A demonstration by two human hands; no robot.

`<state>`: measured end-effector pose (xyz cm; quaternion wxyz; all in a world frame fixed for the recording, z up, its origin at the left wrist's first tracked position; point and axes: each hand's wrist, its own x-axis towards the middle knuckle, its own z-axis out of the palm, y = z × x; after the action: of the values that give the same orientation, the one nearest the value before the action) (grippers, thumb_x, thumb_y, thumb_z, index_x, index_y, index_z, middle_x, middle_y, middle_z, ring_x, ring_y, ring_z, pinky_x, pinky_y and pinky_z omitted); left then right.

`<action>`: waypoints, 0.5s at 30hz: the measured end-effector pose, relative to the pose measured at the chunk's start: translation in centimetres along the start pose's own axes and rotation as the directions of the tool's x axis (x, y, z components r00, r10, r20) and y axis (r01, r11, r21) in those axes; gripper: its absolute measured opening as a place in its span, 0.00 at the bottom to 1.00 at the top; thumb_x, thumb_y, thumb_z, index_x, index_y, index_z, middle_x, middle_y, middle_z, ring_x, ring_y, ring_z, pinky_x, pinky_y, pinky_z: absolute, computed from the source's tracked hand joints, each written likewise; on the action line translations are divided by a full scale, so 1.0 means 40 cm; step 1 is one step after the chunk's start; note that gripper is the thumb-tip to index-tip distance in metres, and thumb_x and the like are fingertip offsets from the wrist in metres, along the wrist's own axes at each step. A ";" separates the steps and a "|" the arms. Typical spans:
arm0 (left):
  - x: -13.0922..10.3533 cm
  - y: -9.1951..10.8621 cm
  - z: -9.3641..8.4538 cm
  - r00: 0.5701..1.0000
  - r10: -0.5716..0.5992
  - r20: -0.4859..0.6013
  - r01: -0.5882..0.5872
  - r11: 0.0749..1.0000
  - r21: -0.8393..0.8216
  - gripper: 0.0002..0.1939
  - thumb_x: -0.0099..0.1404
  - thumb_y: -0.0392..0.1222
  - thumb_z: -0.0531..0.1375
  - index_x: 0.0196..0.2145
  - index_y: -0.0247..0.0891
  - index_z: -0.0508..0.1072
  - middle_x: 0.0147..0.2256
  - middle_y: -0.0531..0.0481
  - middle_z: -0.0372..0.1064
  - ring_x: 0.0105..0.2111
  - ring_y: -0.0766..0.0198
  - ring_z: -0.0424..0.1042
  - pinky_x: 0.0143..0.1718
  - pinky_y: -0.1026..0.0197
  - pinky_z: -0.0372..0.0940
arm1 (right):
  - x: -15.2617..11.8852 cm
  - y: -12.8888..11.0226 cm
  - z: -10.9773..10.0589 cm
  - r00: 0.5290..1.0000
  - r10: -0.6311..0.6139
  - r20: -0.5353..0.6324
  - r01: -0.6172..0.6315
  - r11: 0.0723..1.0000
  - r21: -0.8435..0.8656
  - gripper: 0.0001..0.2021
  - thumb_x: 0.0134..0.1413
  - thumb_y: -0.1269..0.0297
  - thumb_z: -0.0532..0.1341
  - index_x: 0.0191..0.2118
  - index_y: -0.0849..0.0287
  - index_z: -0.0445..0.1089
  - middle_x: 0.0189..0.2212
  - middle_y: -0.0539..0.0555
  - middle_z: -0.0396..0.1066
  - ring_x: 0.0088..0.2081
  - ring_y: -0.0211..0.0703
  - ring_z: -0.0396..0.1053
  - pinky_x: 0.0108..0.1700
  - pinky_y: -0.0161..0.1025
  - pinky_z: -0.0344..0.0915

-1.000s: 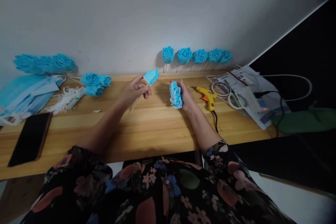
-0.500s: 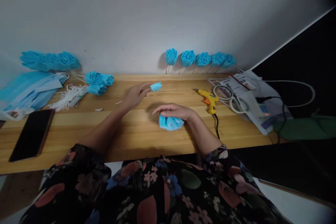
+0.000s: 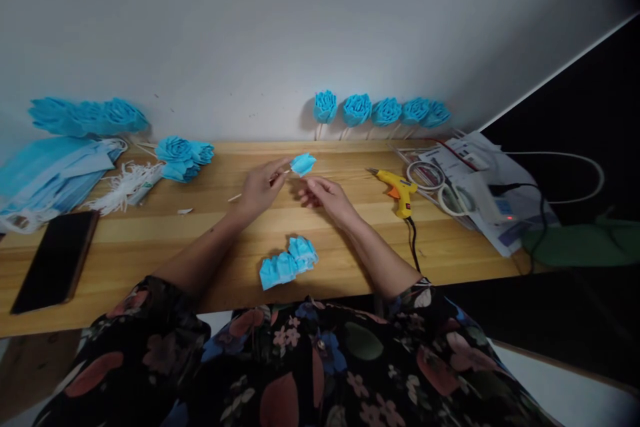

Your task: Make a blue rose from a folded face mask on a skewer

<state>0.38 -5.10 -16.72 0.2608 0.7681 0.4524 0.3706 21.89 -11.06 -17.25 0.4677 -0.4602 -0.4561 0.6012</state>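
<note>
My left hand [image 3: 263, 190] is closed around a thin wooden stick [image 3: 234, 199], whose tail end pokes out to the left of the hand. At the stick's other end sits a small blue flower bud [image 3: 303, 164] made of folded mask-like fabric. Just below the bud is my right hand [image 3: 327, 200], its thumb and slightly curled fingers apart with nothing visible in them. Whether the thumb touches the bud is hard to see. Close to the table's front edge lies a cluster of blue folded petals [image 3: 287, 263], touched by neither hand.
A yellow glue gun [image 3: 397, 190] lies right of my hands. Several finished blue flowers [image 3: 357, 110] lean on the wall. At left are more flowers [image 3: 180, 157], blue face masks [image 3: 55, 173], white ear loops [image 3: 125, 185] and a phone [image 3: 56, 260]. Cables and a power strip [image 3: 493, 200] sit at right.
My right hand has let go of the blue petals, now nearer the table's front edge, and moved up toward the bud. The bud has turned a little and looks fuller.
</note>
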 end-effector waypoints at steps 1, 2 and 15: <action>-0.003 0.002 0.005 1.000 0.002 0.004 -0.002 1.000 -0.016 0.24 0.73 0.37 0.61 0.64 0.38 0.82 0.41 0.47 0.85 0.35 0.61 0.77 0.42 0.62 0.70 | 0.003 -0.002 0.000 0.999 -0.012 -0.034 0.013 0.999 0.034 0.35 0.45 0.29 0.77 0.45 0.56 0.82 0.39 0.55 0.84 0.36 0.40 0.78 0.36 0.35 0.73; -0.007 0.005 0.009 1.000 0.005 0.014 -0.005 1.000 -0.031 0.24 0.73 0.38 0.61 0.64 0.38 0.81 0.41 0.47 0.84 0.35 0.61 0.77 0.42 0.62 0.70 | 0.003 -0.006 0.000 0.998 -0.023 -0.059 0.027 0.998 0.061 0.34 0.44 0.31 0.78 0.46 0.55 0.82 0.42 0.56 0.84 0.39 0.42 0.79 0.37 0.36 0.75; -0.029 0.053 0.027 0.992 0.002 0.125 -0.013 0.997 0.082 0.22 0.72 0.42 0.71 0.62 0.40 0.78 0.56 0.39 0.81 0.54 0.47 0.81 0.57 0.51 0.72 | 0.000 -0.013 0.003 0.983 -0.080 -0.163 0.086 0.996 0.026 0.18 0.48 0.45 0.76 0.38 0.54 0.80 0.31 0.49 0.78 0.35 0.40 0.76 0.37 0.35 0.77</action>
<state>1.94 -7.18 -16.18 0.2553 0.8016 0.4472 0.3036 21.84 -10.99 -16.71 0.5353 -0.4802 -0.4255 0.5493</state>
